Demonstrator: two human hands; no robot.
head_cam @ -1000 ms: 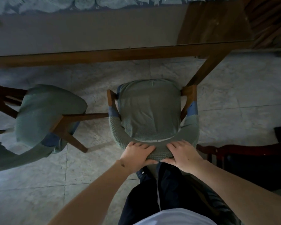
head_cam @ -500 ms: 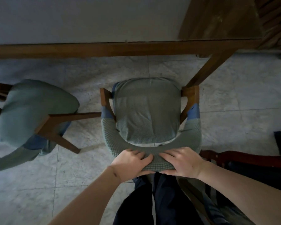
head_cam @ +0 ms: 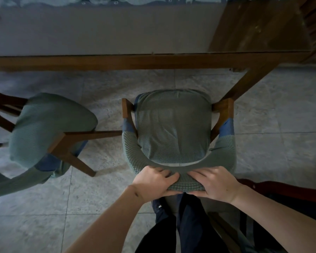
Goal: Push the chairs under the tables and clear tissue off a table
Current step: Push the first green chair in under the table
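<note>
The chair [head_cam: 173,128] stands on the tiled floor [head_cam: 274,148] directly in front of the person, its green-covered seat facing the table [head_cam: 117,62] and its curved backrest nearest the body. The seat's front edge lies short of the table's wooden rail, with a strip of floor showing between them, so the chair is not under the table. Its right front corner sits just beside the table leg [head_cam: 248,83], which slants down from the rail. Both hands are on the middle of the backrest's top, side by side and nearly touching. The left hand [head_cam: 153,181] grips the padded rail with its fingers curled over the top toward the seat and the thumb wrapped underneath on the near side. The right hand [head_cam: 215,183] grips the same rail just to the right, fingers bent over the top and thumb tucked below. The green cover bunches a little between the two hands. Both forearms reach in from the bottom of the view, and the person's dark trousers [head_cam: 188,225] stand right behind the backrest. To the left, a second chair [head_cam: 47,128] with the same green cover stands turned at an angle, one wooden arm pointing toward the first chair and nearly reaching it; it too is out from under the table. At the right edge, a dark reddish wooden frame [head_cam: 281,189] lies behind the right wrist.
</note>
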